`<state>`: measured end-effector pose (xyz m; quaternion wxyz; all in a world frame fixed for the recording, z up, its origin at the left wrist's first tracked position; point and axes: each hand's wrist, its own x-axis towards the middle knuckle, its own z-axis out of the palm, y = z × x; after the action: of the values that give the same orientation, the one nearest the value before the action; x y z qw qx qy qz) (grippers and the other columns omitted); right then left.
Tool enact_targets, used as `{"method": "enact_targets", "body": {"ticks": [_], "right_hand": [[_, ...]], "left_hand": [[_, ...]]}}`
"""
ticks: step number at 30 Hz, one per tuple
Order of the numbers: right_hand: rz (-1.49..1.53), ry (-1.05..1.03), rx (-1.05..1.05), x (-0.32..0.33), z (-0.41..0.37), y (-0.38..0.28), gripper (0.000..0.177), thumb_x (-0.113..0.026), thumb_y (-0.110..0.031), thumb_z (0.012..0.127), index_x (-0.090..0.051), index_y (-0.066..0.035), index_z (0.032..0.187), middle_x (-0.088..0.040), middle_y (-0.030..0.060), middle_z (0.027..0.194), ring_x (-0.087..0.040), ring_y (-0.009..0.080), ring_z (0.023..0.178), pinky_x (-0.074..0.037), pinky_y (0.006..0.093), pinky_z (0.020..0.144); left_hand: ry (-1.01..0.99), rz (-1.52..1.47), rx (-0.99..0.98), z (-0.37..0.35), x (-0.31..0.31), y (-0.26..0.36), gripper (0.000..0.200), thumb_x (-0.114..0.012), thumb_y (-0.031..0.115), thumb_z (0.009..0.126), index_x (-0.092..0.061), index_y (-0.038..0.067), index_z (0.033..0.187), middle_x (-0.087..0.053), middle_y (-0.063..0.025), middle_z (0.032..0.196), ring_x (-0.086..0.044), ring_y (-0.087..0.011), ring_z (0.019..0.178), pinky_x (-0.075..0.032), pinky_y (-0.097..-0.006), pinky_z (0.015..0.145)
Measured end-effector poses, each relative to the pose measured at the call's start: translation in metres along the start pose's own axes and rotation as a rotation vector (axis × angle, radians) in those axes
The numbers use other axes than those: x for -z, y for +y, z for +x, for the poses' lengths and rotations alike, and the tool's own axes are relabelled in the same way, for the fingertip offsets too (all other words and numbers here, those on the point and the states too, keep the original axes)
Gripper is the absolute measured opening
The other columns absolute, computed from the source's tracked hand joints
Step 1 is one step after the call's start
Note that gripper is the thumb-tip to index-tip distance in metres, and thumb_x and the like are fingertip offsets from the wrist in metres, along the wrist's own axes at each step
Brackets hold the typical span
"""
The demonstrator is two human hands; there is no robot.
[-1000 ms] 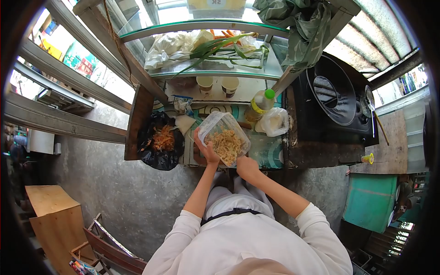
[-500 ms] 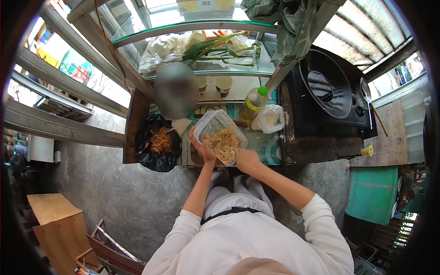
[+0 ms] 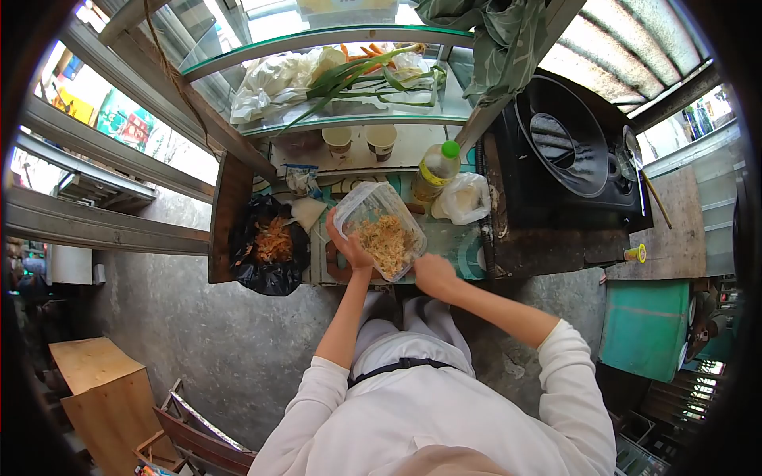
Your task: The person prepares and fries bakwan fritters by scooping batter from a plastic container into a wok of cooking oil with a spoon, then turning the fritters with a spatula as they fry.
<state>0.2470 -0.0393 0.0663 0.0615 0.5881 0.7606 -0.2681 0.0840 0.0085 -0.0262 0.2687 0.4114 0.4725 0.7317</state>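
A clear plastic container [image 3: 357,208] is tilted over the counter's front edge, with a crumbly orange-and-cream food mixture [image 3: 386,246] in its lower part. My left hand [image 3: 351,247] grips its left side, fingers along the outer wall. At the lower right corner, my right hand [image 3: 435,276] is closed in a fist beside the rim. Whatever that fist may hold is hidden. Left of the container, a black plastic bag [image 3: 270,274] lies open with orange shreds [image 3: 275,242] in it. Behind the container's right side stand an oil bottle [image 3: 437,170] with a green cap and a white plastic bag [image 3: 464,200].
Two paper cups [image 3: 382,143] stand behind. Green onions [image 3: 357,75] and carrots lie on the glass shelf above. To the right, a black wok [image 3: 583,170] sits on a stove [image 3: 619,218]. A wooden box [image 3: 103,389] stands on the floor at lower left.
My right hand has shifted slightly right and away from the container's rim. A grey blurred patch at the back left is gone, revealing a small packet and a cup. The view has shifted slightly.
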Motion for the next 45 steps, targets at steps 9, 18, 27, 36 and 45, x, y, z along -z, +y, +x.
{"method": "enact_targets", "body": {"ticks": [9,18,27,36,45], "right_hand": [[0.870,-0.230,-0.175,-0.025,0.021,0.011,0.023,-0.056,-0.019,0.082,-0.063,0.003,0.079,-0.062,0.0153,0.063,-0.059,0.0248,0.056,-0.045,0.0372,0.054],[0.316,-0.067,-0.079,0.013,0.021,0.010,0.020,-0.051,-0.015,0.081,-0.063,0.001,0.083,-0.064,0.0156,0.073,-0.064,0.0286,0.070,-0.050,0.0398,0.060],[0.021,-0.220,0.034,-0.013,0.011,-0.013,0.020,-0.054,-0.012,0.074,-0.064,0.001,0.085,-0.063,0.0206,0.090,-0.063,0.0355,0.083,-0.051,0.0445,0.069],[0.012,-0.152,0.046,-0.002,0.002,-0.040,0.019,-0.054,-0.009,0.068,-0.065,0.000,0.080,-0.063,0.0220,0.079,-0.063,0.0362,0.078,-0.052,0.0437,0.067],[-0.369,-0.062,0.091,0.058,0.020,-0.019,0.012,-0.058,-0.012,0.072,-0.068,-0.007,0.074,-0.066,0.0115,0.075,-0.066,0.0259,0.073,-0.052,0.0364,0.059]], "left_hand": [[0.121,-0.104,0.182,-0.011,0.016,0.002,0.058,-0.044,0.023,0.077,-0.033,0.006,0.131,-0.034,-0.0110,0.128,-0.037,-0.0252,0.116,-0.030,-0.0384,0.097],[0.087,-0.123,0.134,-0.012,0.013,0.013,0.060,-0.041,0.016,0.074,-0.030,0.005,0.132,-0.033,-0.0119,0.127,-0.035,-0.0251,0.116,-0.028,-0.0388,0.099],[0.040,-0.022,0.070,-0.012,0.007,0.008,0.057,-0.040,0.017,0.078,-0.031,0.004,0.132,-0.033,-0.0102,0.129,-0.035,-0.0249,0.118,-0.028,-0.0390,0.099],[0.003,-0.004,0.047,-0.006,0.010,0.011,0.055,-0.042,0.021,0.079,-0.033,0.005,0.132,-0.033,-0.0108,0.130,-0.036,-0.0248,0.118,-0.028,-0.0390,0.098],[-0.091,0.035,0.089,-0.004,0.003,0.030,0.057,-0.042,0.016,0.076,-0.035,0.006,0.131,-0.035,-0.0107,0.126,-0.038,-0.0250,0.115,-0.029,-0.0389,0.098]]}}
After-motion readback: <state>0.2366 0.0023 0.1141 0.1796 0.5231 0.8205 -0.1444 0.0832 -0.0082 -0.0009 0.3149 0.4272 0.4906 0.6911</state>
